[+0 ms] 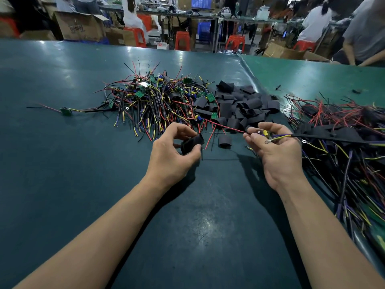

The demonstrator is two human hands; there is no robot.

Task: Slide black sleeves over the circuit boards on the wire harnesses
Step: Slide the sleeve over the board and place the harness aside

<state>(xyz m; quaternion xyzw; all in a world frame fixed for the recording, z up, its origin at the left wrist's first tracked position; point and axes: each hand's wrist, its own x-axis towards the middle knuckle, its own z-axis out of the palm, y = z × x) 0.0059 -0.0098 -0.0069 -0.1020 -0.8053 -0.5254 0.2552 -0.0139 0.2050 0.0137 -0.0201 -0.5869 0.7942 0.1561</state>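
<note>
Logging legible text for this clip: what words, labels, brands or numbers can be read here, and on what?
Cardboard box, far left behind the table: dark print, upside down and blurred; unreadable.
Circuit boards in the wire pile: any markings too small to read.
Nothing else carries legible text.

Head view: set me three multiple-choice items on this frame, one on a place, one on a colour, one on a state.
1. Where does the heap of loose black sleeves lie?
A. right of the bare-board harness pile
B. left of that pile
C. on a red stool

2. What colour is the table mat?
A. white
B. dark teal green
C. orange

3. What is the left hand doing?
A. lying flat and empty
B. holding scissors
C. gripping a black sleeve

Answers: 1 A, the sleeves sit between the bare pile and the right-hand pile. 2 B, the mat is teal all over. 3 C, its fingers curl round the sleeve while the right hand pinches a circuit board.
</note>
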